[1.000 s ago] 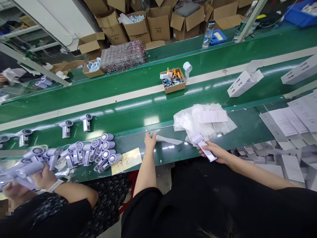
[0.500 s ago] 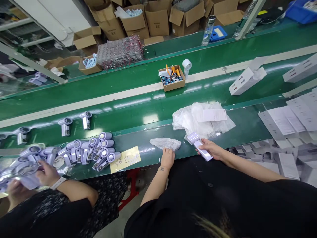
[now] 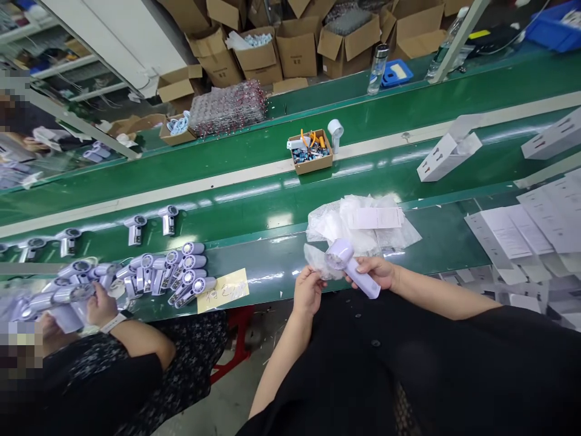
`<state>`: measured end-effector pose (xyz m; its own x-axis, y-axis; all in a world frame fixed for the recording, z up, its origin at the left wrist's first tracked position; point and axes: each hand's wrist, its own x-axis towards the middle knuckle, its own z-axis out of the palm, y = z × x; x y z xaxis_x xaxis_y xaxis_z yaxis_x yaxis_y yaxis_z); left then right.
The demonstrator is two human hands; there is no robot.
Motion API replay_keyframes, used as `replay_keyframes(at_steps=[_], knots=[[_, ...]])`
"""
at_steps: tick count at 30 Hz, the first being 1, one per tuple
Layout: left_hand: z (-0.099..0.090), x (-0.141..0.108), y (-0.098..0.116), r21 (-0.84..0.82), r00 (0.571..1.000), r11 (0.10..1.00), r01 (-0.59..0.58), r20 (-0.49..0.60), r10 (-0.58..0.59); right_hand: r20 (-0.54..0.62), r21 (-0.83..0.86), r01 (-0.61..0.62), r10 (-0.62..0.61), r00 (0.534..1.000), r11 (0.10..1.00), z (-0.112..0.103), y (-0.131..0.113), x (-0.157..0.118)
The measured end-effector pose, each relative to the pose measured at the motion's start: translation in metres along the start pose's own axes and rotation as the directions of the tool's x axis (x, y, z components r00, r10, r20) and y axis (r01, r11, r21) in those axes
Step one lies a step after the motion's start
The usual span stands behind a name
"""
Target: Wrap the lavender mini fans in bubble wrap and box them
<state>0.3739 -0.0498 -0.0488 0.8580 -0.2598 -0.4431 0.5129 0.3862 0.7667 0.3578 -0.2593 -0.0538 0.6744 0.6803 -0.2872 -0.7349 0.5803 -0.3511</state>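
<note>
My right hand (image 3: 374, 272) is closed around the handle of a pale purple handheld fan (image 3: 362, 280), its round head pointing up and left. My left hand (image 3: 309, 288) pinches the edge of a small translucent plastic bag (image 3: 319, 259), raised off the bench beside the fan head. Fan head and bag overlap in view; whether the head is inside the bag's mouth I cannot tell. Just beyond lies a heap of translucent bags (image 3: 327, 219) with a folded white paper (image 3: 377, 218) on top.
At left, a co-worker's hands (image 3: 100, 306) hold a purple fan near a pile of fans (image 3: 188, 277). A handwritten yellow note (image 3: 223, 290) lies beside them. More fans (image 3: 136, 230) stand on the green belt. White boxes (image 3: 449, 156) and a carton of parts (image 3: 314, 162) sit beyond; papers (image 3: 512, 227) lie right.
My left hand has lifted the bag off the bench and brought it to the fan head. My right hand has turned the fan over, and moved it slightly left.
</note>
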Motion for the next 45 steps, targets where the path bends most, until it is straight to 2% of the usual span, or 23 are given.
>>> replay_keyframes(at_steps=[2, 5, 8, 10, 13, 15, 17, 19, 21, 22, 24, 25, 26, 28, 30, 31, 34, 37, 39, 41, 43, 45], knots=[[0.009, -0.007, 0.004, -0.137, 0.997, 0.988, 0.071, 0.029, -0.067, -0.049, -0.018, 0.013, -0.014, 0.999, 1.000, -0.004, -0.002, -0.011], [0.025, -0.016, 0.008, -0.189, 0.987, 0.973, 0.129, 0.119, -0.108, -0.090, -0.137, -0.002, -0.010, 0.996, 0.991, -0.002, -0.003, -0.022], [0.038, -0.018, 0.011, -0.095, 0.996, 0.995, 0.019, 0.089, -0.010, -0.095, -0.281, 0.015, -0.043, 0.995, 0.960, 0.008, -0.001, -0.025], [0.040, -0.017, 0.012, 0.000, 0.997, 0.999, -0.053, 0.058, 0.052, -0.093, -0.317, 0.035, -0.068, 0.993, 0.948, 0.013, 0.001, -0.026], [0.034, -0.011, 0.016, 0.078, 0.993, 0.990, -0.116, 0.039, 0.113, -0.086, -0.294, 0.075, -0.104, 0.991, 0.953, 0.015, 0.001, -0.031], [0.029, -0.008, 0.018, 0.162, 0.984, 0.972, -0.169, -0.018, 0.175, -0.056, -0.281, 0.121, -0.142, 0.988, 0.952, 0.016, -0.001, -0.038], [0.026, -0.008, 0.020, 0.358, 0.958, 0.908, -0.219, -0.099, 0.270, 0.000, -0.295, 0.151, -0.158, 0.987, 0.943, 0.020, -0.003, -0.045], [0.027, -0.009, 0.020, 0.585, 0.919, 0.773, -0.246, -0.112, 0.377, 0.058, -0.333, 0.131, -0.118, 0.991, 0.934, 0.027, -0.004, -0.049], [0.031, -0.011, 0.018, 0.704, 0.914, 0.643, -0.300, 0.019, 0.406, 0.074, -0.372, 0.069, -0.044, 0.996, 0.926, 0.036, -0.004, -0.048], [0.032, -0.012, 0.017, 0.708, 0.920, 0.620, -0.337, 0.107, 0.378, 0.064, -0.386, 0.037, -0.014, 0.998, 0.922, 0.040, -0.003, -0.046], [0.032, -0.012, 0.013, 0.652, 0.927, 0.659, -0.376, 0.264, 0.267, 0.013, -0.407, -0.006, 0.012, 1.000, 0.914, 0.046, -0.002, -0.042], [0.030, -0.012, 0.012, 0.620, 0.929, 0.697, -0.359, 0.306, 0.207, -0.022, -0.418, -0.018, 0.010, 1.000, 0.908, 0.047, -0.001, -0.041], [0.027, -0.011, 0.011, 0.593, 0.939, 0.739, -0.320, 0.300, 0.166, -0.061, -0.432, -0.027, 0.001, 0.998, 0.902, 0.047, 0.000, -0.040], [0.019, -0.008, 0.010, 0.524, 0.971, 0.822, -0.221, 0.195, 0.137, -0.162, -0.455, -0.053, -0.024, 0.987, 0.889, 0.044, 0.003, -0.042], [0.013, -0.006, 0.009, 0.451, 0.982, 0.872, -0.190, 0.071, 0.177, -0.284, -0.459, -0.074, -0.067, 0.957, 0.885, 0.039, 0.005, -0.044], [0.012, -0.006, 0.008, 0.434, 0.978, 0.878, -0.201, 0.044, 0.202, -0.340, -0.456, -0.078, -0.092, 0.936, 0.887, 0.037, 0.006, -0.046], [0.017, -0.008, 0.007, 0.471, 0.967, 0.845, -0.253, 0.094, 0.237, -0.412, -0.439, -0.064, -0.137, 0.901, 0.896, 0.031, 0.010, -0.050], [0.024, -0.012, 0.006, 0.545, 0.946, 0.777, -0.316, 0.122, 0.300, -0.371, -0.415, -0.015, -0.154, 0.916, 0.910, 0.031, 0.013, -0.054], [0.027, -0.014, 0.007, 0.596, 0.920, 0.703, -0.387, 0.198, 0.338, -0.344, -0.379, 0.012, -0.153, 0.927, 0.925, 0.031, 0.013, -0.058], [0.027, -0.013, 0.007, 0.614, 0.908, 0.669, -0.420, 0.292, 0.302, -0.283, -0.320, 0.012, -0.108, 0.953, 0.947, 0.032, 0.012, -0.062], [0.028, -0.011, 0.006, 0.605, 0.920, 0.699, -0.381, 0.324, 0.221, -0.164, -0.267, 0.000, -0.046, 0.985, 0.964, 0.032, 0.010, -0.064], [0.028, -0.008, 0.002, 0.570, 0.936, 0.758, -0.318, 0.315, 0.156, -0.062, -0.243, -0.001, -0.014, 0.998, 0.970, 0.031, 0.009, -0.063]])
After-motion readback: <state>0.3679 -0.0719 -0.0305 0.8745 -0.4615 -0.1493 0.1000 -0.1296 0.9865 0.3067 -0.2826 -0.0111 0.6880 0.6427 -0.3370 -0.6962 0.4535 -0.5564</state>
